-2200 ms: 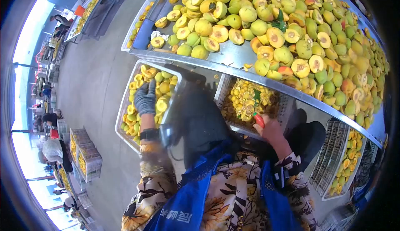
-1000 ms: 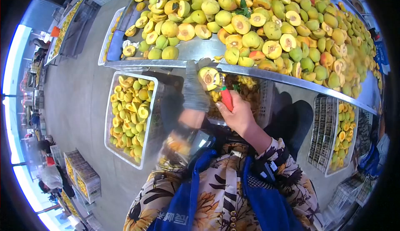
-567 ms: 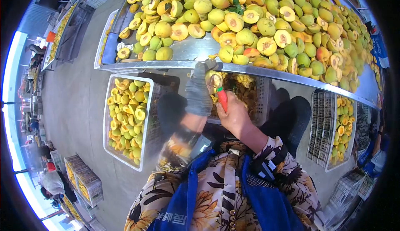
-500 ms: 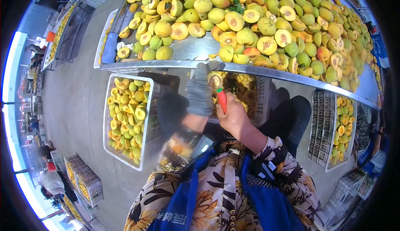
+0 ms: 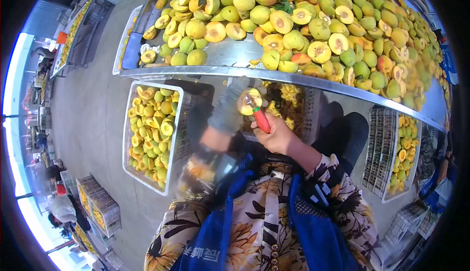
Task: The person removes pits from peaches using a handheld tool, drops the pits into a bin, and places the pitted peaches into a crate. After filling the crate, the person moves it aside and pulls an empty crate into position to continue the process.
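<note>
My left hand [image 5: 228, 108], in a grey glove and smeared by motion, holds a halved yellow peach [image 5: 253, 96] with its cut face turned up. My bare right hand [image 5: 277, 135] is closed around the red handle of a pitting tool [image 5: 262, 120] with a green collar. The tool's metal tip rests at the middle of the peach half, where the pit sits; whether it has cut in is hard to tell. Both hands are just below the front edge of a metal table [image 5: 205, 71]. Many peach halves [image 5: 320, 29] are heaped on it.
Below my hands stands a crate [image 5: 313, 117] with yellow scraps and pits. Crates of peach halves stand on the floor at left [image 5: 169, 173] and right [image 5: 379, 153]. Farther left, other people work near more tables and a crate [image 5: 110, 217].
My left hand has shifted slightly left and down, and the peach half's cut face now shows more fully. The tool in my right hand stays at the fruit. The view has shifted slightly.
</note>
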`<state>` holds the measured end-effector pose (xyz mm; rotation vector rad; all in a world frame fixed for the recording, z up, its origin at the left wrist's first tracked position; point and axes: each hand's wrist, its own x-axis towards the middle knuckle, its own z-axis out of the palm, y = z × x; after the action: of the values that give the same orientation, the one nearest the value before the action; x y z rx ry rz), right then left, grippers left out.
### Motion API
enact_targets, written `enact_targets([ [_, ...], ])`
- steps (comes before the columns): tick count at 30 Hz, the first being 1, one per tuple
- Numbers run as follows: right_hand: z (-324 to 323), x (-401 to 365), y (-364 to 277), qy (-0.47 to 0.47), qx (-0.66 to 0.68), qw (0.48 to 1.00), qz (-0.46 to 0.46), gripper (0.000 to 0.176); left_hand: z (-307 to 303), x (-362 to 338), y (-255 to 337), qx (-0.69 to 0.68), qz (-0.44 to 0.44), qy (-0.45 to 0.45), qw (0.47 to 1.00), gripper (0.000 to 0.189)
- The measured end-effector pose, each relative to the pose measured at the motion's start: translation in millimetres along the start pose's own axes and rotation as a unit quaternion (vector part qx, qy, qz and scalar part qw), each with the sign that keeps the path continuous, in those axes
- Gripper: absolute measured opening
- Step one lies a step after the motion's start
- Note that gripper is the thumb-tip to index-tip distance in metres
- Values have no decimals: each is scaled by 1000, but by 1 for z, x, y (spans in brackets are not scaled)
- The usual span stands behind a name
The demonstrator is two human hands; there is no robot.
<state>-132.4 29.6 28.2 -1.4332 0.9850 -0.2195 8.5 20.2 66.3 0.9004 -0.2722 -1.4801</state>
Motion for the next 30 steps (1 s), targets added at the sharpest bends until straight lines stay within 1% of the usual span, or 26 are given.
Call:
enact_targets([
  [3, 10, 2, 7, 45, -41, 997, -57, 22, -5, 0, -7, 19, 28, 76, 997, 29],
  [4, 11, 1, 7, 41, -42, 997, -58, 21, -5, 2, -5, 21, 3, 96, 995, 26],
  [6, 10, -3, 2, 40, -43, 997, -57, 20, -3, 2, -8, 55, 15, 121, 991, 23],
  [7, 7, -5, -4, 15, -27, 999, -29, 20, -1, 3, -8, 73, 21, 131, 988, 23],
  [9, 0, -12, -19, -35, 4, 999, 27, 20, 6, -5, -4, 157, 77, 97, 980, 22],
  [10, -1, -12, -16, -19, -40, 999, -4, 19, 8, -8, -3, 198, 105, 80, 971, 21],
  [12, -1, -10, -2, 12, -127, 990, -67, 17, 5, -5, 0, 134, 25, 58, 989, 21],
  [13, -1, -10, 1, 1, -108, 990, -88, 16, 3, -3, 0, 101, -16, 47, 994, 20],
  [15, -1, -11, 4, -22, -71, 989, -130, 15, 1, -4, 0, 116, -15, 44, 992, 19],
  [16, -5, -14, -6, -80, 19, 996, -41, 15, 0, -3, 1, 125, -11, 41, 991, 19],
  [17, -10, -19, -21, -138, 107, 983, 49, 15, -2, -3, -1, 161, 17, 38, 986, 20],
  [18, -12, -20, -32, -196, 192, 952, 138, 15, -5, -4, -5, 199, 47, 38, 978, 21],
  [19, -10, -19, -32, -207, 232, 938, 155, 16, -8, -6, -6, 237, 76, 38, 968, 21],
  [20, -10, -19, -29, -217, 270, 922, 172, 18, -9, -6, -2, 313, 51, 51, 947, 32],
  [22, -11, -16, -29, -231, 326, 892, 209, 19, -10, -4, -8, 258, 99, 55, 959, 41],
  [25, -3, -12, -19, -210, 300, 912, 183, 18, -20, 12, -13, 187, 83, 44, 978, 53],
  [26, 3, -9, -14, -169, 192, 958, 126, 18, -21, 12, -14, 117, 53, 47, 991, 54],
  [27, 4, -9, -14, -161, 161, 968, 102, 18, -19, 8, -13, 46, 20, 49, 998, 55],
  [29, 5, -10, -13, -134, 103, 984, 59, 19, -25, 8, -15, 93, 42, 24, 995, 52],
  [30, 2, -10, -18, -149, 122, 976, 103, 18, -27, 5, -15, 115, 48, 19, 992, 51],
])
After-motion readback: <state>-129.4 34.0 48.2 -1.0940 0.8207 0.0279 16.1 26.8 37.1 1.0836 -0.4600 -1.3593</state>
